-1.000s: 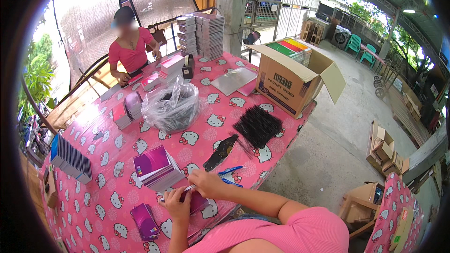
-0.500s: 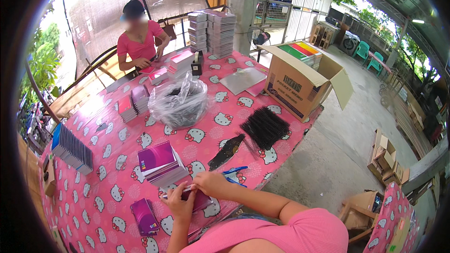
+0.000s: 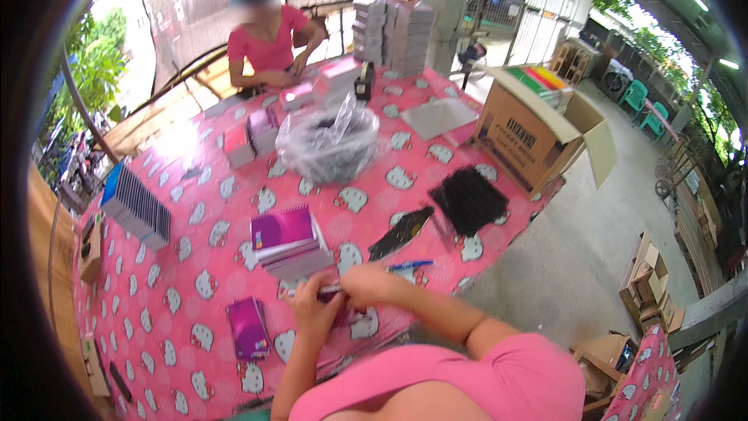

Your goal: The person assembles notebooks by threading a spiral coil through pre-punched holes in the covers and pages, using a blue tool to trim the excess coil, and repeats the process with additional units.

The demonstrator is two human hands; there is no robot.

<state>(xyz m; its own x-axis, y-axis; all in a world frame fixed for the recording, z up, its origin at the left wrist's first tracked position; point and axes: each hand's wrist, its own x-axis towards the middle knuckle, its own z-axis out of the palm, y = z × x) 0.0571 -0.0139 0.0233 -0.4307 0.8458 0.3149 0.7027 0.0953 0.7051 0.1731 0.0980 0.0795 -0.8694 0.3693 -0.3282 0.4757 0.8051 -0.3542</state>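
Observation:
My left hand [image 3: 313, 310] is closed on a small dark purple notebook [image 3: 330, 294] at the table's near edge. Beside it, my right hand [image 3: 366, 286] has its fingers bent together against the notebook's edge; whatever they pinch is hidden. Just beyond my hands stands a stack of purple notebooks [image 3: 282, 231]. A few more purple notebooks [image 3: 248, 329] lie to the left. Past my right hand are a blue-handled tool [image 3: 411, 265], a crumpled black sheet [image 3: 400, 234] and a pile of black spiral coils [image 3: 468, 199].
A clear plastic bag [image 3: 327, 144] with dark contents sits mid-table. A cardboard box [image 3: 523, 136] stands open at the far right corner. Blue notebooks [image 3: 135, 204] are stacked left. Across the table, a person in pink [image 3: 269, 43] works near tall notebook stacks [image 3: 392, 35].
The whole view has shifted, so the table's things appear further right and mostly higher. My hands stay together at the notebook. The person opposite has lowered the head slightly.

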